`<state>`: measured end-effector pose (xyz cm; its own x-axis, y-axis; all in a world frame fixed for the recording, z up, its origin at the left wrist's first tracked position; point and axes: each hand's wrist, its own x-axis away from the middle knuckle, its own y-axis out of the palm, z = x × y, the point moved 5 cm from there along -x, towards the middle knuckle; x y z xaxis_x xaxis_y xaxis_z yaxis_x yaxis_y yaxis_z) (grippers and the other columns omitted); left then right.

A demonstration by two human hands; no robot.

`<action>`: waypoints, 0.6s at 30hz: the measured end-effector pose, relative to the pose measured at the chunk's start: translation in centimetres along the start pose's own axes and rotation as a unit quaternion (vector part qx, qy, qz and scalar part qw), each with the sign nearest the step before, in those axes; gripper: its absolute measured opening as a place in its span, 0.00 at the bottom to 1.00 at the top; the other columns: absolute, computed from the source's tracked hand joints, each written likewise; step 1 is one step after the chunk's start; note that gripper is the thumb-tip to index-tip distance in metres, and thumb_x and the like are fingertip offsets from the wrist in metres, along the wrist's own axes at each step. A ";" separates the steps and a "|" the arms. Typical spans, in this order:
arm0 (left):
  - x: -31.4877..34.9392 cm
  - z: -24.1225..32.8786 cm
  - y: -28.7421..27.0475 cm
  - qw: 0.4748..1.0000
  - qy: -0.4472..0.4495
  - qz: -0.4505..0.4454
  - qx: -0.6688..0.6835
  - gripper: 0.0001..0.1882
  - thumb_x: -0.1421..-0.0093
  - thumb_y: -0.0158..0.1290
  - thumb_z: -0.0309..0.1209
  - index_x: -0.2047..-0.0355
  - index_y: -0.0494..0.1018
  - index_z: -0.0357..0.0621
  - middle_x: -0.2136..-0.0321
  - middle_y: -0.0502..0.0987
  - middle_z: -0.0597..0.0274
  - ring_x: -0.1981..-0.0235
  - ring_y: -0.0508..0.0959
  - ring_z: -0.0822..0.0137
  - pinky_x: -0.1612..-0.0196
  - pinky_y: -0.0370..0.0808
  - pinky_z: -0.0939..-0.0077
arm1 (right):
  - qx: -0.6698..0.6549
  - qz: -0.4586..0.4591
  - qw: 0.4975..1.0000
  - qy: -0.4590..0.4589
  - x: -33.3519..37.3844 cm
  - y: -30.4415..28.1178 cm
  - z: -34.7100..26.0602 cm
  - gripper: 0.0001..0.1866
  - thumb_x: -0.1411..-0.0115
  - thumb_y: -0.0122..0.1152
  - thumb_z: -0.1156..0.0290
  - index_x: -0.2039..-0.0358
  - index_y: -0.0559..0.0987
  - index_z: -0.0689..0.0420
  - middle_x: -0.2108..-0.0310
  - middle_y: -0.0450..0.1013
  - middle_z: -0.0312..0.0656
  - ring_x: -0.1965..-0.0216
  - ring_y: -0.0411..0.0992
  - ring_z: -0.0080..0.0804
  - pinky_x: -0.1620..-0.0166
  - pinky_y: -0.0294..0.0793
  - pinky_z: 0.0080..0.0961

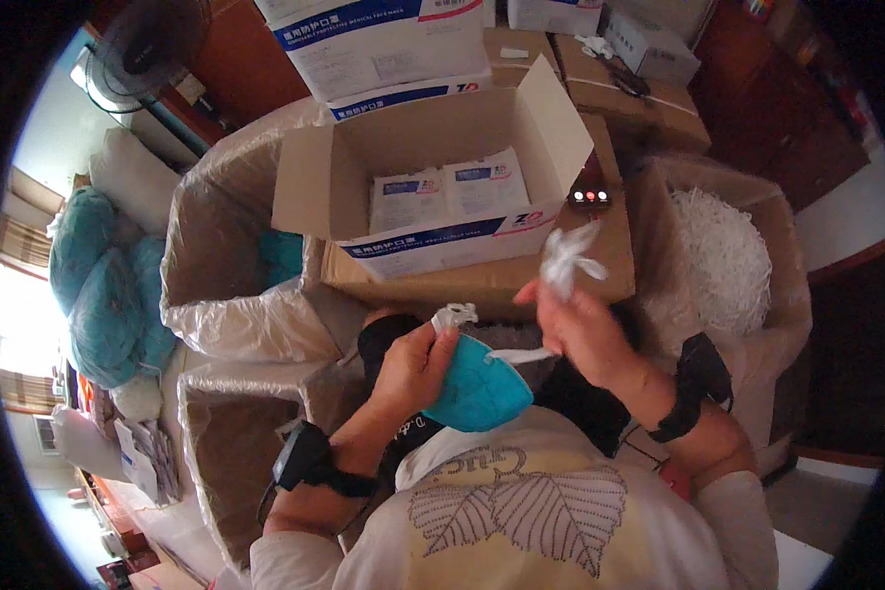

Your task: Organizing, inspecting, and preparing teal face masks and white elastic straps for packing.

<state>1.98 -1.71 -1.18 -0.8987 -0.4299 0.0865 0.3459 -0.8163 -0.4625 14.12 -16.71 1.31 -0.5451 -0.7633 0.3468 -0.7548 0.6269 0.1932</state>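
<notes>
A teal cup-shaped face mask [480, 388] is in my left hand [410, 372], whose thumb and fingers are closed on its left edge. Crumpled white straps [452, 317] stick up above that thumb. From the mask's upper right edge a white strap [521, 355] stretches to my right hand [588, 334]. My right fingers are closed round a loose bunch of white straps [570, 258], which fans out above them. Whether the mask is single or stacked, I cannot tell. Both hands are over my lap, just nearer than an open white box [442, 258].
In the box lie white packets [408, 202]; it stands on a brown carton [482, 279]. A plastic-lined carton [723, 261] at right holds many white straps. Plastic-lined cartons [241, 334] stand at left, near bags of teal masks [108, 305]. A phone [592, 187] lies beside the box.
</notes>
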 end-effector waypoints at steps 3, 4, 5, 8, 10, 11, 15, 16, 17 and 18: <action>0.1 3.5 -1.4 0.976 0.124 -0.066 -0.168 0.14 0.44 0.46 0.38 0.78 0.68 0.38 0.84 0.70 0.50 0.79 0.71 0.49 0.76 0.67 0.62 | 0.470 -0.140 0.828 -0.274 1.6 4.0 -0.3 0.22 0.41 0.42 0.53 0.66 0.72 0.63 0.71 0.71 0.52 0.69 0.70 0.49 0.66 0.68 0.37; 0.3 4.0 -1.4 0.967 0.160 -0.098 -0.171 0.14 0.44 0.47 0.37 0.79 0.68 0.39 0.83 0.69 0.50 0.79 0.71 0.49 0.76 0.67 0.62 | 0.507 -0.226 0.813 -0.177 1.4 4.5 0.4 0.23 0.41 0.42 0.52 0.66 0.72 0.62 0.71 0.71 0.53 0.69 0.70 0.50 0.66 0.68 0.39; 0.6 4.4 -1.4 0.956 0.195 -0.130 -0.175 0.13 0.45 0.47 0.37 0.79 0.68 0.39 0.83 0.69 0.51 0.79 0.71 0.49 0.77 0.67 0.62 | 0.534 -0.308 0.784 -0.077 1.6 4.7 0.9 0.24 0.42 0.42 0.51 0.67 0.72 0.62 0.70 0.71 0.53 0.69 0.69 0.51 0.66 0.68 0.40; 1.6 6.1 -1.5 0.929 0.268 -0.216 -0.136 0.13 0.45 0.48 0.37 0.79 0.68 0.40 0.82 0.69 0.52 0.79 0.71 0.50 0.77 0.67 0.62 | 0.494 -0.388 0.775 -0.062 3.7 5.4 0.3 0.25 0.42 0.41 0.49 0.69 0.72 0.61 0.72 0.71 0.54 0.69 0.69 0.52 0.66 0.69 0.42; 2.6 6.4 -1.2 0.914 0.259 -0.291 -0.109 0.13 0.45 0.47 0.38 0.77 0.68 0.41 0.81 0.69 0.53 0.78 0.71 0.50 0.76 0.68 0.63 | 0.463 -0.390 0.791 -0.085 5.3 5.1 1.4 0.24 0.43 0.42 0.49 0.71 0.73 0.60 0.75 0.71 0.54 0.71 0.69 0.53 0.66 0.69 0.41; 3.0 6.2 -0.9 0.917 0.244 -0.303 -0.091 0.13 0.44 0.46 0.38 0.77 0.68 0.41 0.81 0.69 0.53 0.78 0.71 0.50 0.76 0.68 0.63 | 0.463 -0.375 0.797 -0.099 5.9 4.6 1.5 0.24 0.43 0.42 0.49 0.72 0.73 0.60 0.76 0.71 0.54 0.72 0.69 0.53 0.67 0.70 0.41; 4.0 5.5 0.8 0.916 0.223 -0.334 -0.024 0.13 0.42 0.43 0.38 0.73 0.67 0.41 0.81 0.68 0.52 0.77 0.71 0.49 0.74 0.69 0.61 | 0.522 -0.394 0.753 -0.070 8.0 2.7 0.9 0.22 0.44 0.44 0.51 0.74 0.74 0.59 0.76 0.71 0.51 0.72 0.70 0.51 0.68 0.70 0.39; 4.0 5.6 1.0 0.909 0.227 -0.348 -0.027 0.12 0.42 0.42 0.37 0.71 0.67 0.41 0.80 0.68 0.52 0.78 0.71 0.49 0.74 0.68 0.61 | 0.550 -0.415 0.724 -0.040 8.4 2.1 1.0 0.21 0.44 0.45 0.52 0.74 0.74 0.58 0.75 0.71 0.50 0.72 0.70 0.50 0.68 0.70 0.38; 4.1 5.7 1.2 0.903 0.230 -0.363 -0.030 0.12 0.42 0.42 0.37 0.70 0.67 0.41 0.80 0.68 0.51 0.78 0.71 0.49 0.74 0.68 0.61 | 0.552 -0.417 0.720 -0.064 8.9 1.6 1.2 0.20 0.45 0.46 0.53 0.74 0.74 0.58 0.76 0.71 0.49 0.73 0.70 0.49 0.68 0.70 0.38; 4.1 5.7 1.2 0.902 0.231 -0.365 -0.028 0.12 0.41 0.41 0.37 0.70 0.67 0.41 0.80 0.68 0.51 0.78 0.71 0.49 0.74 0.68 0.61 | 0.555 -0.419 0.713 -0.088 9.3 1.4 1.3 0.19 0.45 0.46 0.54 0.75 0.74 0.58 0.77 0.71 0.49 0.73 0.70 0.49 0.69 0.70 0.39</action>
<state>0.21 -6.68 3.70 -0.9024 0.4306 0.0155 -0.3855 -0.7908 -0.4754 7.49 -23.16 3.59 0.3038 -0.8664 0.3963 -0.6136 -0.4961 -0.6143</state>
